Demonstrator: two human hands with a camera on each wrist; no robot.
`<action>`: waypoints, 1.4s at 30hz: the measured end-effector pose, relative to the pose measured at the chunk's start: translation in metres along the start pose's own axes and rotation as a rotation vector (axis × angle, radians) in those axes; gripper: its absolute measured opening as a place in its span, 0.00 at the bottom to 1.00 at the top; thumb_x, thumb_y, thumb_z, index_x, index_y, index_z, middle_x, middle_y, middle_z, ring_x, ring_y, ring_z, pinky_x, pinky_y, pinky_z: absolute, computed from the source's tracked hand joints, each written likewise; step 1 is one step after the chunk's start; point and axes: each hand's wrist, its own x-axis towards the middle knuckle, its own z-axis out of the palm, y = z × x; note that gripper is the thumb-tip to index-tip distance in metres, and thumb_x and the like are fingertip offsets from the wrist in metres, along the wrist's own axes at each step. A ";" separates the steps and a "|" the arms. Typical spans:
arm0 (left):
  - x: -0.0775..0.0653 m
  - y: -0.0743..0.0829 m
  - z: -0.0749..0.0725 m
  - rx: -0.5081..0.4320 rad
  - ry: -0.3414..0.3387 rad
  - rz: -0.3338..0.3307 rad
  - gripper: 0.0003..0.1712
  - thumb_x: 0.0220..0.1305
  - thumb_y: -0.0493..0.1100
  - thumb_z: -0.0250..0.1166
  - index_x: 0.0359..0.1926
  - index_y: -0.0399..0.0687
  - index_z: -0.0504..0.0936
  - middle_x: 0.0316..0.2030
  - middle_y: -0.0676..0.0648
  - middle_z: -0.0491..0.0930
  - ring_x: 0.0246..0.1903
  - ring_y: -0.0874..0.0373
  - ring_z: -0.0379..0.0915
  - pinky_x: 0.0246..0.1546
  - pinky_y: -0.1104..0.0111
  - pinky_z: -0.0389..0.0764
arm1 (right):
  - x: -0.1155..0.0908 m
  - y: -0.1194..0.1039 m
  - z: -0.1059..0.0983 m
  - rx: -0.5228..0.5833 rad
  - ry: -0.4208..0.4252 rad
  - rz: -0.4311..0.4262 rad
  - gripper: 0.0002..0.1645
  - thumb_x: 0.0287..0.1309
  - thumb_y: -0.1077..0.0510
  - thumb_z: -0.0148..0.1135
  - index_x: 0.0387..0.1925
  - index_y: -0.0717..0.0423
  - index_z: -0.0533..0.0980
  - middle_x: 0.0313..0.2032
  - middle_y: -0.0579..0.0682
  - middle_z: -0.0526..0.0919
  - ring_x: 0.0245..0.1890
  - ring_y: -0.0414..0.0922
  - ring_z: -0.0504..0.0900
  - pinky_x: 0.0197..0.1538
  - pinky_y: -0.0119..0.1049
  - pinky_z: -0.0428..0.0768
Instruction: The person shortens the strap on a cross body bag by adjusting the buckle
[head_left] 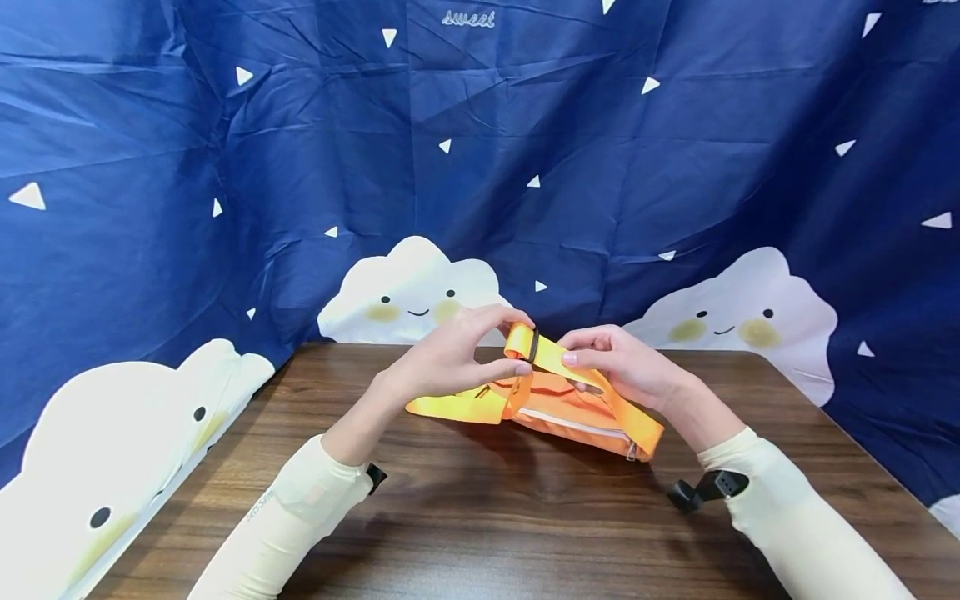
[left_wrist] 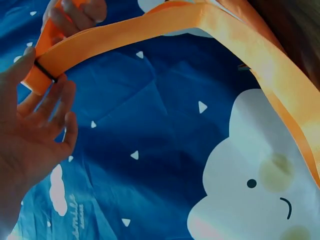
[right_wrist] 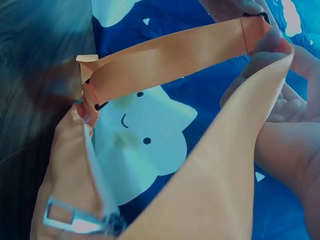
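An orange waist bag [head_left: 558, 400] with a pale zipper lies on the table, its yellow-orange webbing strap [head_left: 553, 357] raised above it. My left hand [head_left: 457, 357] pinches the strap at its dark slider buckle [head_left: 534, 344], thumb on the near side. To the right of the buckle, my right hand [head_left: 628, 365] grips the strap between thumb and fingers. In the left wrist view the strap loops through the slider [left_wrist: 46, 71]. A metal zipper pull [right_wrist: 72, 218] hangs at the bag's end in the right wrist view.
Brown wood-grain table [head_left: 480, 517] lies beneath the bag. Behind it hangs a blue cloth [head_left: 480, 183] printed with clouds and triangles. Both wrists wear dark camera mounts; the right one [head_left: 708, 490] sticks out over the table.
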 end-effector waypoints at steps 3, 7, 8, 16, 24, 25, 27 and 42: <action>0.000 0.001 -0.002 -0.003 -0.005 -0.013 0.26 0.61 0.52 0.76 0.56 0.50 0.78 0.45 0.59 0.79 0.47 0.69 0.75 0.52 0.70 0.75 | -0.001 0.002 -0.003 0.018 -0.017 -0.022 0.11 0.72 0.65 0.57 0.48 0.61 0.83 0.38 0.52 0.84 0.40 0.45 0.81 0.44 0.35 0.81; 0.001 0.003 -0.001 -0.021 -0.020 -0.026 0.27 0.60 0.52 0.77 0.56 0.52 0.78 0.45 0.61 0.79 0.47 0.69 0.75 0.52 0.70 0.75 | -0.003 0.002 -0.002 0.013 -0.024 -0.037 0.11 0.71 0.66 0.58 0.49 0.63 0.83 0.33 0.51 0.83 0.37 0.45 0.80 0.41 0.33 0.80; 0.001 0.003 -0.001 -0.026 -0.024 -0.028 0.27 0.60 0.53 0.77 0.55 0.52 0.77 0.44 0.61 0.79 0.46 0.69 0.74 0.52 0.70 0.75 | -0.003 0.002 0.000 0.007 -0.021 -0.037 0.11 0.71 0.65 0.58 0.49 0.63 0.82 0.32 0.50 0.82 0.36 0.45 0.79 0.40 0.33 0.80; 0.001 0.002 0.005 -0.032 -0.069 -0.028 0.26 0.62 0.58 0.73 0.55 0.55 0.77 0.43 0.62 0.78 0.44 0.70 0.73 0.48 0.72 0.76 | 0.000 -0.001 0.010 -0.083 -0.016 -0.028 0.11 0.70 0.63 0.61 0.50 0.65 0.81 0.29 0.52 0.81 0.31 0.47 0.77 0.39 0.36 0.78; 0.001 -0.002 -0.001 -0.005 -0.049 0.033 0.26 0.61 0.55 0.75 0.54 0.52 0.78 0.42 0.61 0.78 0.43 0.68 0.73 0.47 0.71 0.77 | 0.000 -0.007 0.006 -0.071 -0.010 0.013 0.14 0.71 0.61 0.60 0.53 0.65 0.81 0.34 0.55 0.83 0.36 0.48 0.80 0.42 0.36 0.80; 0.001 -0.003 -0.002 -0.004 -0.044 0.032 0.26 0.60 0.55 0.76 0.54 0.52 0.78 0.42 0.62 0.77 0.43 0.68 0.73 0.47 0.71 0.77 | 0.000 -0.008 0.005 -0.061 -0.010 0.017 0.14 0.72 0.61 0.60 0.53 0.65 0.81 0.36 0.55 0.84 0.37 0.48 0.81 0.42 0.36 0.81; 0.000 -0.003 -0.005 -0.007 -0.036 0.024 0.26 0.60 0.55 0.76 0.54 0.53 0.78 0.41 0.62 0.77 0.43 0.68 0.73 0.47 0.70 0.77 | -0.001 -0.008 0.003 -0.051 -0.012 0.019 0.15 0.72 0.61 0.60 0.54 0.65 0.81 0.39 0.57 0.85 0.40 0.47 0.81 0.43 0.36 0.81; -0.002 -0.001 0.002 -0.019 -0.023 0.005 0.26 0.56 0.56 0.78 0.51 0.53 0.79 0.40 0.61 0.78 0.41 0.68 0.72 0.43 0.70 0.77 | -0.001 -0.002 0.011 -0.058 0.045 -0.018 0.13 0.69 0.63 0.63 0.51 0.64 0.82 0.39 0.58 0.86 0.38 0.47 0.82 0.43 0.34 0.81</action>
